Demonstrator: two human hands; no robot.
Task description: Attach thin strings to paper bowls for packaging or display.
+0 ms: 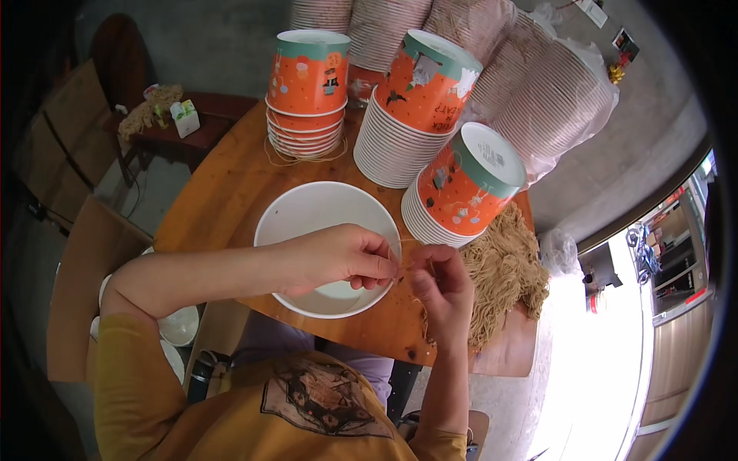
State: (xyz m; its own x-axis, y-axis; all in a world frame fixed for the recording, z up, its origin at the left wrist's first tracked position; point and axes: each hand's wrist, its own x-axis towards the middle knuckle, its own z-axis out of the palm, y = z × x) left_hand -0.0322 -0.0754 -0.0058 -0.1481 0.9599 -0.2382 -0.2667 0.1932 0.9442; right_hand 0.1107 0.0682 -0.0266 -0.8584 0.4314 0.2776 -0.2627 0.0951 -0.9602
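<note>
My left hand point(338, 257) and my right hand point(442, 288) meet over the near rim of a white bowl point(307, 207) on the round wooden table point(223, 192). Both pinch thin tan strands point(401, 265) between their fingertips. The strands run from a big pile of tan fibres point(503, 269) lying at the table's right edge, just past my right hand.
Three stacks of orange paper cups point(307, 84) point(419, 100) point(465, 188) stand beyond the bowl. Bagged sleeves of pale cups point(553, 100) lean behind them. A dark side table point(184, 127) holds a small box and fibres. More white bowls point(181, 326) sit low at my left.
</note>
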